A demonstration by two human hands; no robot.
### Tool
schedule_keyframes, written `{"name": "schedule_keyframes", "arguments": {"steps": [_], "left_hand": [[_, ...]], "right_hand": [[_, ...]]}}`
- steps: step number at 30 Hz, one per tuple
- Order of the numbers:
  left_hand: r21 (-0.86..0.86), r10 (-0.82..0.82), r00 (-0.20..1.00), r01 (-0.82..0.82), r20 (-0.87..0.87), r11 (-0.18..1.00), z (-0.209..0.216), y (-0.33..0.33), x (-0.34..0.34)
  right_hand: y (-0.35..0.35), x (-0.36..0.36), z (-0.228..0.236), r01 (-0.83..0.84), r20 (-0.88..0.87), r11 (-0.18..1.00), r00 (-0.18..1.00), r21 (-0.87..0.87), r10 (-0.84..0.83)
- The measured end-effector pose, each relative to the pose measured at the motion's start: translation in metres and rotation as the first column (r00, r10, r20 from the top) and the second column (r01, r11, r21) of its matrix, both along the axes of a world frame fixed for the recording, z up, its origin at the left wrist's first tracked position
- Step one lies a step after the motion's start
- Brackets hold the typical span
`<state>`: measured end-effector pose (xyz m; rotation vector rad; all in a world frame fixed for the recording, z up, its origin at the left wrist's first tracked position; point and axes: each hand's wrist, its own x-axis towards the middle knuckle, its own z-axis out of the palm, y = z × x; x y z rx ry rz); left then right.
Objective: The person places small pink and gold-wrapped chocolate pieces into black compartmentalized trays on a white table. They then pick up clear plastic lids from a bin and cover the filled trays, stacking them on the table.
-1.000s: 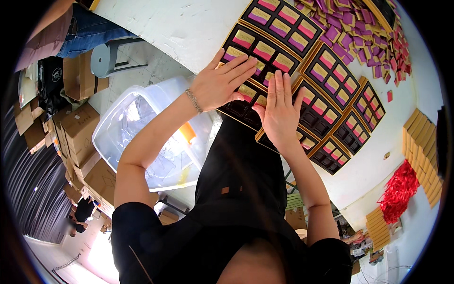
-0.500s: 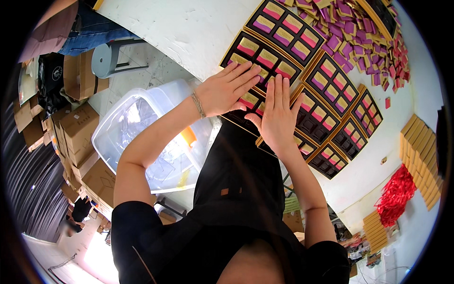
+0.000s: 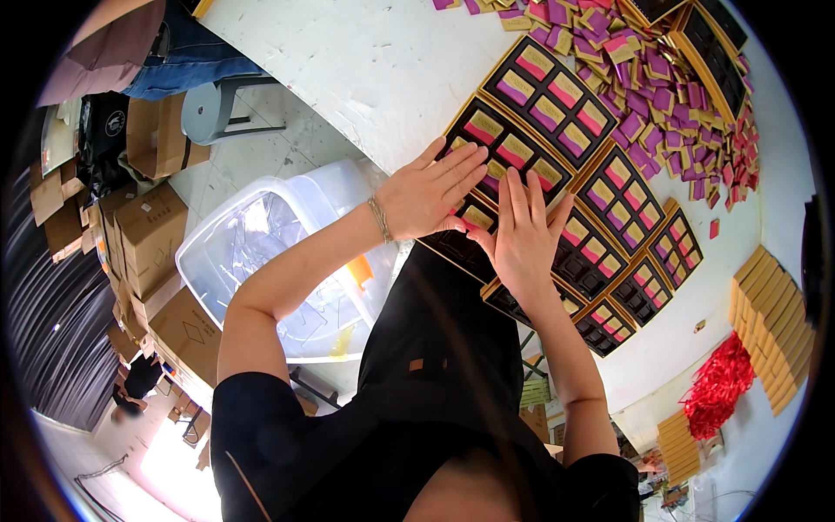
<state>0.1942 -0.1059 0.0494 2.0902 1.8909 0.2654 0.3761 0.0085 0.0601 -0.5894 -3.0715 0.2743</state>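
My left hand (image 3: 432, 196) lies flat with its fingers spread over the near left corner of a black box (image 3: 522, 130) of small wrapped sweets. Beside it my right hand (image 3: 524, 246) is also flat and open, fingertips over the same box's near row. Their thumbs almost meet above a nearer box (image 3: 461, 254), partly hidden by both hands. The sweets, likely chocolates, have gold wrappers banded in pink or purple. One filled box (image 3: 550, 100) stands farther off, and another (image 3: 619, 196) sits right of my right hand. Neither hand visibly grips anything.
Loose wrapped sweets (image 3: 644, 113) form a big pile at the table's far right. More part-filled boxes (image 3: 604, 328) stand at the near right. Left of the table is a clear plastic tub (image 3: 283, 261). Red shredded filler (image 3: 720, 387) and stacked gold strips (image 3: 765, 326) lie far right.
The whole view has shifted, so the table and boxes appear lower and farther right. My hands remain flat over the same boxes; their fingers have shifted only slightly.
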Motion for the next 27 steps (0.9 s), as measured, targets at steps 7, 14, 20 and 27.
{"name": "schedule_keyframes", "arguments": {"steps": [7,14,20,27], "left_hand": [[-0.014,0.0,0.999,0.0,0.036,1.0,-0.009,0.005,-0.005],[0.021,0.016,0.991,-0.019,0.13,1.0,-0.011,0.002,-0.005],[0.049,0.096,0.995,-0.097,0.013,0.994,-0.012,-0.008,-0.008],[-0.014,0.082,0.996,-0.082,-0.022,0.997,-0.008,-0.005,-0.008]], "right_hand": [[0.004,-0.014,0.001,-0.014,-0.075,0.985,0.997,-0.17,0.001],[-0.002,-0.007,-0.008,0.004,0.026,0.999,1.0,-0.052,-0.003],[-0.003,-0.011,-0.001,0.0,0.043,0.995,0.999,-0.098,0.004],[-0.003,-0.009,-0.009,-0.007,0.022,0.997,1.0,-0.077,0.009]]}}
